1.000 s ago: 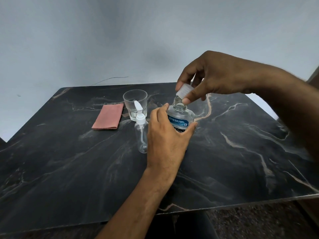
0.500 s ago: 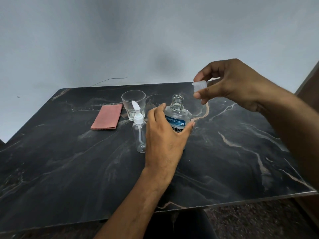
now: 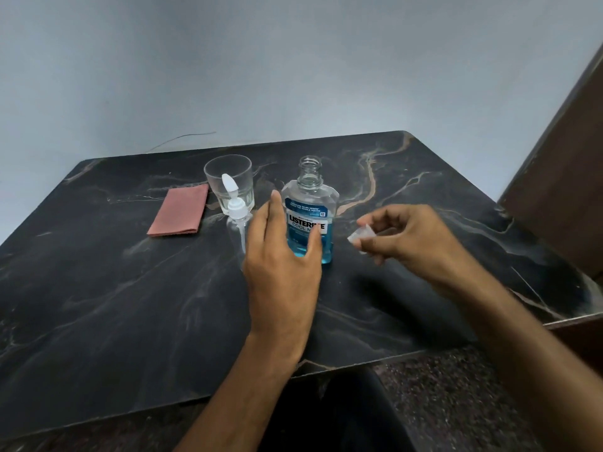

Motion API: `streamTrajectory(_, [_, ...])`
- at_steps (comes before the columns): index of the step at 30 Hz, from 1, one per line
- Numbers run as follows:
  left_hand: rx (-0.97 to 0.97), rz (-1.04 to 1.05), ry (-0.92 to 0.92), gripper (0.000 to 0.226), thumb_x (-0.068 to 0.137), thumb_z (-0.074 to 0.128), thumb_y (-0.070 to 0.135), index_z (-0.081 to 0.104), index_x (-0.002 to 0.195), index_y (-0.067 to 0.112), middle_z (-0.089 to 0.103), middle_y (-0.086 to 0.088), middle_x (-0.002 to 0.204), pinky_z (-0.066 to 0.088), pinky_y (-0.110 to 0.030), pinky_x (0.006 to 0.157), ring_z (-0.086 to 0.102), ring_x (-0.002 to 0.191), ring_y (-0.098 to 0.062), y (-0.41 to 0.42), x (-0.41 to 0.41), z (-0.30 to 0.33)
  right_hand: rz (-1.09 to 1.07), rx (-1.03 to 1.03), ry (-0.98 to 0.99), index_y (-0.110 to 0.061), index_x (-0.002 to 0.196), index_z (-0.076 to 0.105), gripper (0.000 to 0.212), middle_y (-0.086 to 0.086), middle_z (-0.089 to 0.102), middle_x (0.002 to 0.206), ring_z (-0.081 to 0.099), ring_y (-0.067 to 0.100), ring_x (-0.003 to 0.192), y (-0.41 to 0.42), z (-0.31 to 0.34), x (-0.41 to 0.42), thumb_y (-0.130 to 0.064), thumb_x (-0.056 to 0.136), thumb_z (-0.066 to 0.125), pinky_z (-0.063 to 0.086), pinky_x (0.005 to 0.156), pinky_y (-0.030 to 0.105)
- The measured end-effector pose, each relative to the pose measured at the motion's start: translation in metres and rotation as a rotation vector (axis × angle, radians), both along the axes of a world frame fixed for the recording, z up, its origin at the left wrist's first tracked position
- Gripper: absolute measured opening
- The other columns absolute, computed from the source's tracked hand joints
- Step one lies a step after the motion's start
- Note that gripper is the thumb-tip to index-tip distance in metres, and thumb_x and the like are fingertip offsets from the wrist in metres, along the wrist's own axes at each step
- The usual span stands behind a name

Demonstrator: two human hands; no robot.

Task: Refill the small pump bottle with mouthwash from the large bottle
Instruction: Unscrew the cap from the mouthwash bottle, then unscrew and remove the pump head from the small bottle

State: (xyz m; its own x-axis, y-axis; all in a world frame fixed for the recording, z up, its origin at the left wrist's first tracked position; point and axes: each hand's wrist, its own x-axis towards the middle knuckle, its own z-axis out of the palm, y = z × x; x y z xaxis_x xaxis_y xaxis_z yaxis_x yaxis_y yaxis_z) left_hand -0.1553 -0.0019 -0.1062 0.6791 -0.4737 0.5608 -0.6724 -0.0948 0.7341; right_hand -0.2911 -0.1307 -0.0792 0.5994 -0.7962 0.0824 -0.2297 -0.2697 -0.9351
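Two bottles stand side by side near the middle of the table (image 3: pixel 98 305). The large bottle (image 3: pixel 310 220), labelled mouthwash and holding blue liquid in its lower part, is upright with its neck uncapped. The small pump bottle (image 3: pixel 237 236) stands just to its left, upright, clear, apparently empty, pump head in place.

Change noted: a second ago the right hand (image 3: pixel 411 243) was at the large bottle's neck with the cap (image 3: pixel 361 237); that hand has since carried the cap down and away to the right, low over the table, pinching it between thumb and fingers. The left hand (image 3: pixel 280 265), which was wrapped round the large bottle, has let go; its fingers are now straight and spread just in front of the bottle, holding nothing. Whether a fingertip brushes the label cannot be told.

Assessment: the source bottle is open and ready to pour. The receiving bottle is not: its pump must come off first. No liquid has been transferred.

Surroundings: a glass tumbler (image 3: pixel 230 184) stands behind the pump bottle; a folded pink cloth (image 3: pixel 179 212) lies to its left.
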Motion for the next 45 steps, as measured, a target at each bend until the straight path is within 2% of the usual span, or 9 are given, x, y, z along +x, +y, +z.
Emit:
streamTrajectory(3, [-0.069,-0.004,-0.053,0.057,0.087,0.084,0.012,0.063,0.140,0.006,0.070,-0.008,0.123,0.061,-0.030,0.092,0.070,0.106,-0.018,0.009,0.000,-0.006,-0.045,-0.088,0.075,-0.019,0.097,0.067,0.033,0.002,0.074,0.090,0.072,0.024,0.081,0.006,-0.014,0.001,-0.011,0.071,0.086,0.061,0.077,0.037])
streamTrajectory(9, [-0.163,-0.010,-0.045,0.030,0.090,0.080,0.016,0.073,0.119,0.016,0.070,0.003,0.097,0.055,-0.016,0.073,0.066,0.075,-0.011,0.032,0.019,-0.012,-0.055,-0.197,0.194,-0.028,0.114,0.070,0.046,-0.012,0.073,0.095,0.068,0.001,0.084,0.017,-0.031,-0.001,-0.028,0.072,0.088,0.052,0.074,0.014])
streamTrajectory(15, [-0.138,0.032,0.003,0.030,0.088,0.082,0.021,0.071,0.115,0.014,0.065,0.001,0.096,0.055,-0.023,0.068,0.062,0.074,-0.015,0.042,0.039,-0.014,-0.091,-0.091,0.234,-0.024,0.096,0.072,0.031,-0.006,0.073,0.075,0.063,-0.002,0.055,0.022,-0.037,0.002,-0.025,0.071,0.089,0.048,0.053,0.015])
streamTrajectory(19, [-0.115,0.051,0.061,0.040,0.084,0.085,0.026,0.063,0.117,0.016,0.058,0.005,0.109,0.054,-0.024,0.070,0.059,0.083,-0.013,0.045,0.045,-0.015,-0.073,-0.202,0.361,-0.026,0.107,0.069,0.045,-0.012,0.070,0.085,0.063,-0.002,0.068,0.026,-0.033,0.006,-0.030,0.067,0.091,0.047,0.059,0.010])
streamTrajectory(23, [-0.077,0.043,0.121,0.054,0.080,0.087,0.029,0.058,0.124,0.017,0.053,0.005,0.121,0.054,-0.026,0.078,0.058,0.095,-0.015,0.046,0.050,-0.017,-0.035,-0.270,0.463,-0.027,0.122,0.060,0.065,-0.011,0.062,0.103,0.059,0.004,0.081,0.031,-0.018,0.003,-0.034,0.066,0.090,0.052,0.074,0.026])
streamTrajectory(30, [-0.067,0.045,0.182,0.064,0.078,0.089,0.032,0.053,0.130,0.027,0.055,0.009,0.127,0.059,-0.039,0.085,0.060,0.103,-0.012,0.048,0.063,-0.017,-0.109,-0.454,0.229,-0.024,0.082,0.073,0.012,-0.013,0.066,0.069,0.059,-0.005,0.062,0.057,0.029,0.011,-0.018,0.078,0.083,0.043,0.054,0.007])
streamTrajectory(35, [-0.024,0.027,0.218,0.080,0.078,0.088,0.040,0.050,0.147,0.029,0.059,0.014,0.131,0.055,-0.025,0.084,0.061,0.109,-0.005,0.042,0.069,-0.016,0.017,-0.508,0.112,-0.021,0.083,0.079,0.001,-0.017,0.062,0.059,0.056,-0.011,0.050,0.087,0.056,0.056,-0.020,0.083,0.079,0.041,0.050,0.006])
streamTrajectory(41, [-0.003,-0.005,0.251,0.075,0.076,0.084,0.051,0.058,0.143,0.027,0.063,0.016,0.132,0.054,-0.021,0.087,0.061,0.111,0.001,0.035,0.076,-0.015,0.013,-0.666,0.232,-0.013,0.105,0.075,0.029,0.003,0.074,0.093,0.067,0.017,0.087,0.088,0.070,0.119,-0.037,0.089,0.072,0.054,0.082,0.032])
streamTrajectory(45, [0.001,0.018,0.261,0.060,0.075,0.085,0.043,0.067,0.130,0.028,0.068,0.018,0.118,0.053,-0.017,0.079,0.063,0.102,0.001,0.028,0.079,-0.013,-0.030,-0.615,0.298,-0.012,0.085,0.070,0.032,0.005,0.068,0.084,0.065,0.021,0.077,0.082,0.056,0.142,-0.044,0.084,0.076,0.050,0.064,0.029])
